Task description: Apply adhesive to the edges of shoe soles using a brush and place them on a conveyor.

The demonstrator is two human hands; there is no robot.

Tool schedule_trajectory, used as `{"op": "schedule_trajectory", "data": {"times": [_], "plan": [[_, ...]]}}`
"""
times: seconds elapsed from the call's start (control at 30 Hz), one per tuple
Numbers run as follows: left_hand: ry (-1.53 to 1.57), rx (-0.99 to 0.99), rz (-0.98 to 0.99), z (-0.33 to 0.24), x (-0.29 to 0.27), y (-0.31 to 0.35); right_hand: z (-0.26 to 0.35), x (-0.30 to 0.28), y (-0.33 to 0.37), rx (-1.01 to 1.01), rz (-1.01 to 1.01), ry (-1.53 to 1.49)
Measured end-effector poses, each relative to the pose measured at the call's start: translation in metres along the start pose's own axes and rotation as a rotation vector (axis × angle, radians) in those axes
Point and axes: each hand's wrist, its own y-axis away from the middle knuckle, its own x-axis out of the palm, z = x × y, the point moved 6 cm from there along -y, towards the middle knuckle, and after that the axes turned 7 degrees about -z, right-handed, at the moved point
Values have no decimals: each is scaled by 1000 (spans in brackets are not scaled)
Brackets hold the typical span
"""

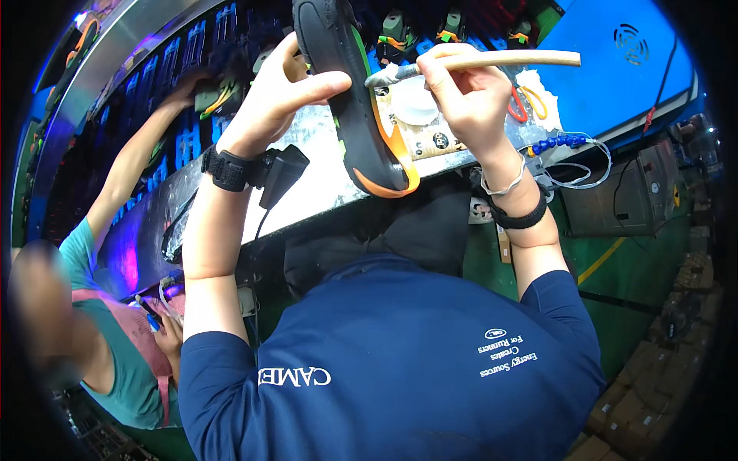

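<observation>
A black shoe [350, 115] with green edging and an orange strap [397, 146] at its near end is held up over the bench. My left hand [288, 96] grips its left side, thumb laid across the black surface; the other fingers are partly hidden. In my right hand [473, 96] is a brush [530, 59] with a pale wooden handle, pinched between thumb and fingers. Its whitish tip is at the shoe's right edge; whether it touches I cannot tell. Beneath the brush sits a round white dish [415, 104] on a printed patterned surface.
Beyond the bench [311, 165] runs a rack or conveyor with several shoes [396, 34]. A blue machine housing [615, 54] stands right, near a blue jointed hose [557, 143] and red and orange loops [530, 100]. At left, a co-worker's arm [134, 157] reaches toward another shoe [219, 96].
</observation>
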Motion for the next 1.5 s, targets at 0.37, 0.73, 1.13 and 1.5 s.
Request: {"op": "schedule_trajectory", "data": {"times": [0.37,0.73,1.13,1.5], "plan": [[1,-92,51,3,14,2,-1,-3,-15,-58,-31,50],[60,-156,98,4,19,4,7,-8,-21,-151,26,95],[97,-276,132,7,28,4,10,-17,-18,-34,42,61],[9,-335,120,-1,40,4,0,-26,-5,2,102,59]]}}
